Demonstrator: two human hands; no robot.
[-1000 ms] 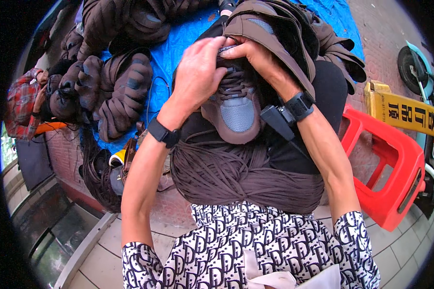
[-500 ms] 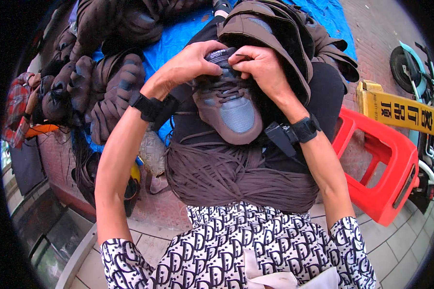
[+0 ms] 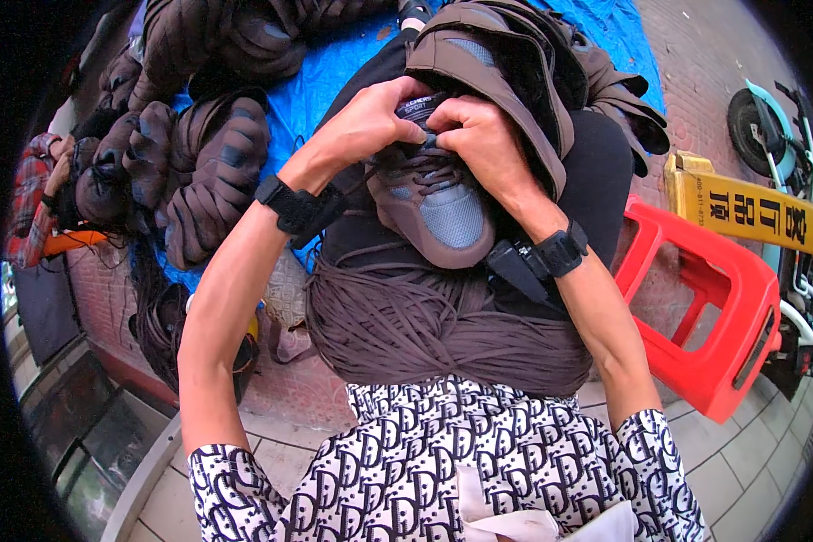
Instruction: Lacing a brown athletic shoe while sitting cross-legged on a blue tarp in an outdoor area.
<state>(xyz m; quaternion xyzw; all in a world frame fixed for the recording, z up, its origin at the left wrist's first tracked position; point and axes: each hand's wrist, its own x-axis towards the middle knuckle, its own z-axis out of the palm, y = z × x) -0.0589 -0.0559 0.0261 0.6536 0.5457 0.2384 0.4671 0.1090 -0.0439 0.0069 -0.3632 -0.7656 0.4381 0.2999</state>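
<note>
A brown shoe upper (image 3: 453, 217) with a blue-grey mesh toe rests on my lap, toe toward me, its front partly laced. My left hand (image 3: 370, 122) grips its left side near the tongue, thumb on the eyelet edge. With finger and thumb, my right hand (image 3: 483, 140) pinches a dark shoelace at the upper eyelets; the lace's end is hidden by the fingers. A thick bundle of brown shoelaces (image 3: 443, 325) lies across my lap, just below the toe. Beside my right hand leans a nested stack of matching uppers (image 3: 488, 77).
More piles of shoe uppers (image 3: 217, 172) lie to the left on a blue tarp (image 3: 348, 68). A red plastic stool (image 3: 723, 307) stands at my right, near a yellow sign board (image 3: 750, 203) and a parked two-wheeler (image 3: 768, 135). At far left sits another person in a checked sleeve (image 3: 36, 194).
My right hand has moved slightly down toward the eyelets and turned; the lace end that stuck out from its fingers no longer shows. My left hand has shifted slightly right, still on the upper.
</note>
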